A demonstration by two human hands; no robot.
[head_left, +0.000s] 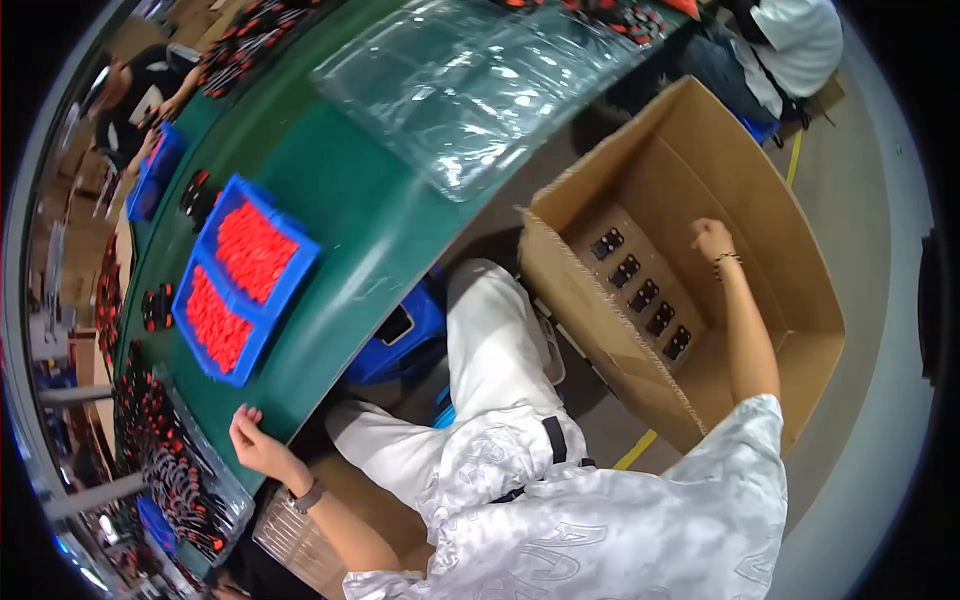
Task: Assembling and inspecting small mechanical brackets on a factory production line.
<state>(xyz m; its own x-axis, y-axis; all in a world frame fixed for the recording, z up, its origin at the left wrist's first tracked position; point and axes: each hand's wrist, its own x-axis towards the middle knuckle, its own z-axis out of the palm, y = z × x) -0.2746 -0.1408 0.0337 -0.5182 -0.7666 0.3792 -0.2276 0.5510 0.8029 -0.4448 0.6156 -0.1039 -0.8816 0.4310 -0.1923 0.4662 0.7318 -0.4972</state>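
Observation:
My right hand [712,239] reaches into a large open cardboard box [790,260] on the floor to my right, fingers curled at the far end of a clear tray [640,262] that lies in the box and carries a row of small black parts. Whether the fingers grip the tray is unclear. My left hand [252,437] rests open on the near edge of the green table [370,220], fingers spread on the surface. Just beyond that hand stand two blue bins [243,280] filled with red parts.
A stack of clear plastic trays [470,80] lies further along the table. Black and red parts [165,470] cover trays at my left. Other people work at the far left and at the top right. A blue crate [400,340] sits under the table by my knees.

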